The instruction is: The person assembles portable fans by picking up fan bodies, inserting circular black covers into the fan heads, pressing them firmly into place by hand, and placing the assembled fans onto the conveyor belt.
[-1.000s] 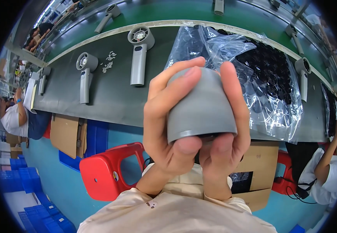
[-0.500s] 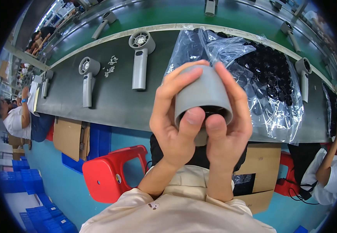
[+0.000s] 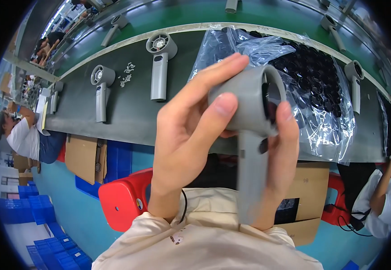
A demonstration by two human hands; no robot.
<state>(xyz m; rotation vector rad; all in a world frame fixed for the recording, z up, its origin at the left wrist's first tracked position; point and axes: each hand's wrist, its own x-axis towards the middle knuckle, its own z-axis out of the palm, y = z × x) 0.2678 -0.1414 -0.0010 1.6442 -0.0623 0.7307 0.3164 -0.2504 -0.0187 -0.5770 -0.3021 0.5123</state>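
Note:
I hold a grey hair-dryer-shaped housing (image 3: 249, 135) close to the camera, its round barrel up and its handle hanging down toward my chest. My left hand (image 3: 186, 130) wraps the barrel from the left, thumb across its side and fingers over the top. Behind the barrel and handle sits my right hand (image 3: 283, 153), supporting them from the right. The barrel's open end faces right and shows a dark inside.
A long dark workbench (image 3: 128, 114) carries two more grey housings (image 3: 159, 63) (image 3: 100, 90), small white parts (image 3: 126, 74) and a clear plastic bag of black round parts (image 3: 317, 90). Below are cardboard boxes (image 3: 85, 157), a red stool (image 3: 123, 198), blue crates (image 3: 33, 207). Seated workers are on the left (image 3: 22, 135) and right (image 3: 384, 198).
The housing has turned: earlier its barrel pointed at the camera hiding the handle, now it lies sideways with the handle down. My hands shifted around it.

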